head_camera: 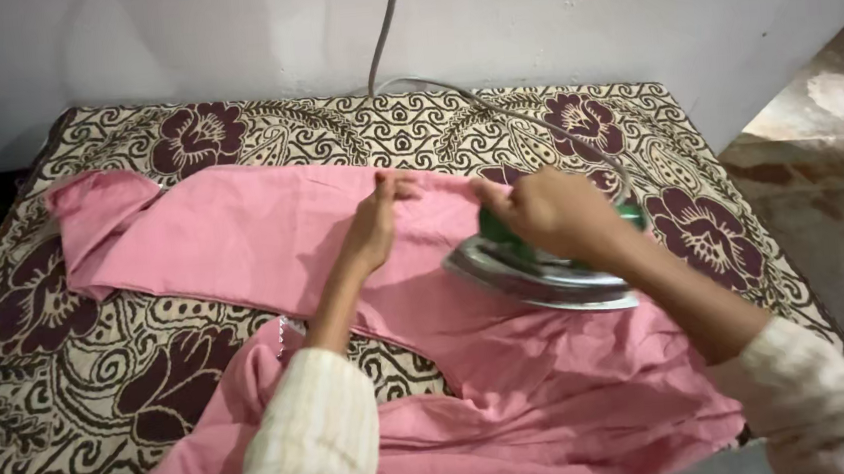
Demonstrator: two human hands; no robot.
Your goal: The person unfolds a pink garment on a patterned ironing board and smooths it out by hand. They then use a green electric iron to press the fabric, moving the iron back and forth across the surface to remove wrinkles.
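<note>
A pink garment point(242, 241) lies spread across a patterned cloth-covered surface point(72, 375). My left hand point(376, 226) pinches the garment's far edge near the middle, holding the fabric flat. My right hand point(546, 212) grips the green handle of a metal clothes iron point(535, 268), which is tilted slightly with its shiny soleplate on the pink fabric just right of my left hand. Both forearms wear cream striped sleeves.
The iron's grey cord point(381, 40) runs up the white wall point(524, 8) at the back. The cream and dark maroon floral cloth covers the whole surface. A bare stained floor point(828, 165) lies to the right.
</note>
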